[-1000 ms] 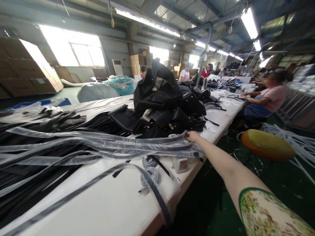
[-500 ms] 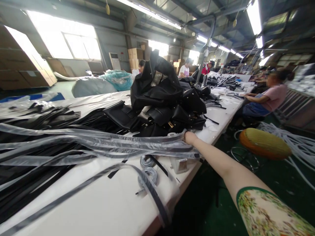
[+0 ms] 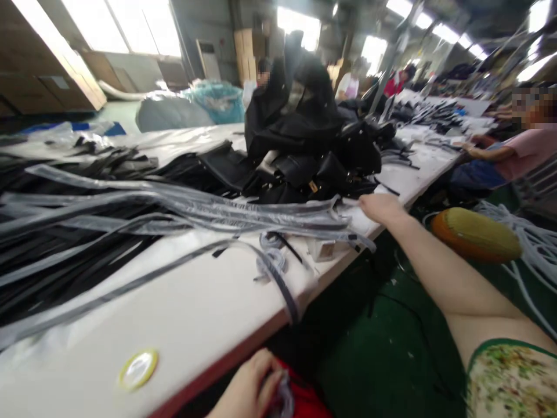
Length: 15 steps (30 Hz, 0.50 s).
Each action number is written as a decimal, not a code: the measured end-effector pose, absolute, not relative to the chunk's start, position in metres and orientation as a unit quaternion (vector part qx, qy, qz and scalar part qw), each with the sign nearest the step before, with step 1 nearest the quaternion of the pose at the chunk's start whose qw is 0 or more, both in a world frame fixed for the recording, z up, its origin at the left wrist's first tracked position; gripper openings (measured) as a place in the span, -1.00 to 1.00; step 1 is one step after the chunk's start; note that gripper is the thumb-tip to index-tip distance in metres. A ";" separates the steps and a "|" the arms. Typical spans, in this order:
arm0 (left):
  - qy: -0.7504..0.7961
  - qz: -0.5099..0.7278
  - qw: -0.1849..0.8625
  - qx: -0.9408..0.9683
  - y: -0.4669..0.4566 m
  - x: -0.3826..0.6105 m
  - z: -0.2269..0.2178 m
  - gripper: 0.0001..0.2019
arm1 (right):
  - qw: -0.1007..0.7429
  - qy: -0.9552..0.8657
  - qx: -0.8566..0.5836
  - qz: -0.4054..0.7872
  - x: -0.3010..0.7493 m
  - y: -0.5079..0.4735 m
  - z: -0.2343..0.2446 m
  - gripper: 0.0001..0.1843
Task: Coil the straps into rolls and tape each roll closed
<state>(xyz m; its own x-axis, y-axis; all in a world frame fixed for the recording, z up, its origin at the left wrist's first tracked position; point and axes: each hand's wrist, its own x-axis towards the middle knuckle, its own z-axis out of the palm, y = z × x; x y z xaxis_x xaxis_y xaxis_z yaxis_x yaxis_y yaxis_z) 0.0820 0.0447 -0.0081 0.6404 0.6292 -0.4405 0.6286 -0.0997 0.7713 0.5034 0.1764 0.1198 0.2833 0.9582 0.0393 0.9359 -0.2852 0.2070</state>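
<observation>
At the bottom edge, my left hand (image 3: 255,380) is closed with its fingers curled against crumpled greyish plastic (image 3: 285,400), beside red cloth (image 3: 304,397). My arm reaches across to the far right of the table, where my right hand (image 3: 380,208) is closed just beyond the ends of a bundle of plastic-sleeved straps (image 3: 243,215). Anything within its fingers is hidden. One more plastic-sleeved strap (image 3: 165,270) curves over the table edge. Behind the bundle are piled black leather bags (image 3: 300,128), one with a gold-coloured clasp.
Loose black strips (image 3: 65,261) cover the left of the white table (image 3: 187,325). A yellow-rimmed roll (image 3: 138,370), coiled straps (image 3: 272,261) and a small clear box (image 3: 322,249) lie near its edge. A padded stool (image 3: 476,235) and a seated person (image 3: 522,151) are at right.
The view has tilted down. My right hand has moved off the ends of the strap bundle, away to the right. My left hand and the yellow-rimmed roll have come into view.
</observation>
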 end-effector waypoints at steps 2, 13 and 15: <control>0.403 0.011 0.551 0.730 0.042 0.085 -0.006 -0.65 | 0.027 0.583 0.806 0.103 0.479 0.130 0.124 -0.54; 0.402 -0.026 0.745 0.532 0.032 0.088 -0.040 -0.60 | -0.027 0.774 0.550 -0.313 0.298 -0.038 0.041 -0.68; 0.400 -0.027 0.737 0.544 0.030 0.090 -0.035 -0.61 | 0.042 0.788 0.553 -0.266 0.287 -0.040 0.042 -0.71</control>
<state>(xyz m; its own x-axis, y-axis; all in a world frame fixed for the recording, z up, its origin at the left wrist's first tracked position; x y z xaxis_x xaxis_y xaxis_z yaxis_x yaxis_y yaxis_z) 0.0899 0.0301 -0.0354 0.6792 0.3956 -0.6183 0.4739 0.4069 0.7809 0.2867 -0.0396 0.0420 -0.3848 0.8495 -0.3608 0.8943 0.2465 -0.3734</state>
